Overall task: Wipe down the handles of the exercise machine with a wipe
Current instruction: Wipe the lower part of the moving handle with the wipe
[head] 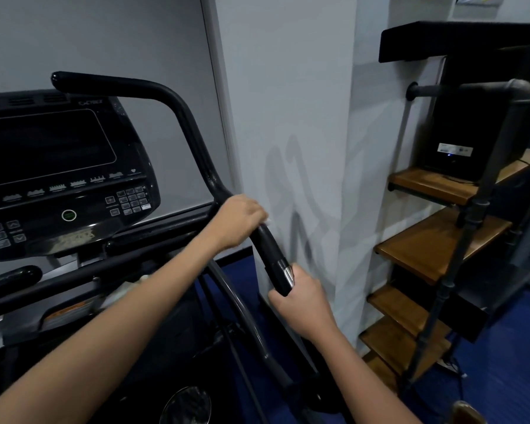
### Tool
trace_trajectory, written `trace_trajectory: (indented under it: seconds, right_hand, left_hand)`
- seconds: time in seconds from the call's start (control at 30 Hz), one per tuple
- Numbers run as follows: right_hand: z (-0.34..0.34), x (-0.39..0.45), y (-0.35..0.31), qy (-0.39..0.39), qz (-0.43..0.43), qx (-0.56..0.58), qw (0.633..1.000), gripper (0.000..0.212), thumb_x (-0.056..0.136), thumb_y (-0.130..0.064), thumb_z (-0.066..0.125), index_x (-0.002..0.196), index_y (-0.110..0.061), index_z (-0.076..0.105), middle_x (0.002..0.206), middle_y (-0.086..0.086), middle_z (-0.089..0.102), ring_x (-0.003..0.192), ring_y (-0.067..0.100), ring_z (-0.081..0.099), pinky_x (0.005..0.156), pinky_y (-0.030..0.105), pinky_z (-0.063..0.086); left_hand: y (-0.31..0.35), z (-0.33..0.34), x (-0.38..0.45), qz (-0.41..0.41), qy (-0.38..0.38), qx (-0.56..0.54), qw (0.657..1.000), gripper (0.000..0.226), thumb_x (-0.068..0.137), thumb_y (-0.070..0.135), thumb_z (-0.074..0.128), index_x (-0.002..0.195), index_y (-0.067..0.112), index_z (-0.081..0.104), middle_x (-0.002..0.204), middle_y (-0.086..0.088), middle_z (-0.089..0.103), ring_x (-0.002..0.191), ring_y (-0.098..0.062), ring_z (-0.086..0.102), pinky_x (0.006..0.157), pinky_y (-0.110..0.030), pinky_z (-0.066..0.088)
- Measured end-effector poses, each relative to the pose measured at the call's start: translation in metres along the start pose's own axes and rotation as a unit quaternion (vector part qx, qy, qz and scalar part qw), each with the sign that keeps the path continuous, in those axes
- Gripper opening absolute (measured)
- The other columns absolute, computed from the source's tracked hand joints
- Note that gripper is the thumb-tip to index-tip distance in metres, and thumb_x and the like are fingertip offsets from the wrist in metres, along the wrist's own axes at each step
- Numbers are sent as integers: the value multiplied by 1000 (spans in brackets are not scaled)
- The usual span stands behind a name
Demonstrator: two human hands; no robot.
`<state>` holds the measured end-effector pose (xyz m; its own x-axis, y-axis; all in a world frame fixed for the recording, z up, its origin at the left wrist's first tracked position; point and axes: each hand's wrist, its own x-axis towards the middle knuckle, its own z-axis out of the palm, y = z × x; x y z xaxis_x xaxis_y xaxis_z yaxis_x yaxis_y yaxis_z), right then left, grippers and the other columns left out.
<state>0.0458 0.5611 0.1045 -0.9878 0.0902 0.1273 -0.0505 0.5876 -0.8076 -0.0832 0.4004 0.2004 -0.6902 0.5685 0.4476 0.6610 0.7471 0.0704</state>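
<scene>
A black exercise machine fills the left side, with a dark console (52, 166). Its right handle (193, 130) is a black curved bar that rises to a rounded tip at upper left and runs down to a short grip with a chrome band (288, 273). My left hand (237, 221) is wrapped round the bar at its bend, and a small white bit of the wipe (268, 221) shows at my fingertips. My right hand (303, 301) grips the lower end of the handle just below the chrome band.
A white wall column (288, 117) stands right behind the handle. To the right is a pipe-framed shelf unit with wooden shelves (435, 246) and a black speaker (471, 133). Blue floor (508, 347) shows below. Another short black grip (11, 278) sticks out at lower left.
</scene>
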Motion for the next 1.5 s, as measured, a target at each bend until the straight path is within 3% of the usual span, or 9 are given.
trace_trajectory:
  seconds: [0.07, 0.23, 0.4, 0.53, 0.7, 0.8, 0.97, 1.23, 1.5]
  right_hand:
    - [0, 0, 0, -2, 2, 4, 1000, 22, 78, -34, 68, 87, -28, 49, 75, -7, 62, 64, 9, 59, 53, 25, 45]
    - [1, -2, 1, 0, 0, 0, 1000, 22, 77, -36, 66, 85, -26, 48, 74, -6, 61, 63, 12, 60, 51, 26, 45]
    - [2, 0, 3, -8, -1, 10, 1000, 19, 77, -34, 65, 82, -26, 48, 72, -4, 61, 60, 14, 60, 48, 26, 48]
    - [1, 0, 3, -8, -7, 11, 1000, 19, 77, -33, 65, 80, -27, 47, 71, -5, 60, 58, 11, 57, 48, 23, 46]
    - [1, 1, 3, -4, -5, 0, 1000, 20, 76, -37, 65, 85, -28, 48, 74, -6, 62, 64, 10, 59, 55, 28, 49]
    - [1, 1, 3, -10, -1, 2, 1000, 21, 77, -38, 66, 85, -29, 49, 73, -6, 62, 62, 10, 60, 53, 27, 47]
    - [2, 0, 4, -7, -5, 9, 1000, 19, 78, -36, 65, 83, -29, 49, 73, -4, 62, 61, 12, 60, 53, 31, 54]
    - [2, 1, 5, -13, 1, 34, 999, 17, 79, -32, 68, 84, -27, 52, 74, 0, 63, 62, 18, 64, 51, 36, 56]
    - [3, 2, 5, -8, -1, 35, 999, 18, 77, -34, 67, 81, -30, 51, 71, -2, 63, 58, 14, 61, 52, 35, 56]
  left_hand:
    - [30, 6, -21, 138, 6, 56, 989, 32, 97, 20, 52, 69, 11, 63, 68, -5, 59, 68, -28, 53, 71, -39, 45]
    - [22, 6, -26, 145, -20, 37, 989, 39, 105, 27, 36, 74, 13, 56, 75, -3, 54, 77, -25, 48, 82, -37, 39]
    - [-49, -5, 13, -109, -11, -15, 994, 45, 104, 24, 29, 74, 10, 60, 82, -17, 62, 82, -32, 56, 90, -49, 42]
    - [-43, -1, 20, -162, -19, -61, 985, 39, 107, 9, 39, 89, -2, 72, 98, -20, 67, 101, -34, 59, 105, -43, 28]
    - [21, 9, -22, 70, 14, 30, 997, 39, 102, 20, 39, 71, 11, 59, 73, -6, 58, 75, -28, 54, 82, -46, 46]
    - [34, 17, -45, 101, 16, 1, 995, 34, 107, 28, 38, 89, 15, 65, 93, 3, 56, 97, -18, 53, 110, -40, 35]
    - [-6, 6, -11, -17, 46, -67, 997, 51, 103, 34, 28, 72, 4, 56, 74, -11, 54, 74, -23, 47, 77, -41, 40]
    - [-85, -2, 18, -150, 30, -48, 987, 57, 99, 39, 17, 80, 3, 58, 82, -11, 57, 87, -30, 55, 85, -48, 43]
    - [-14, 6, -3, 41, -10, -61, 997, 42, 103, 21, 40, 68, 8, 56, 68, -4, 54, 68, -23, 49, 73, -35, 38]
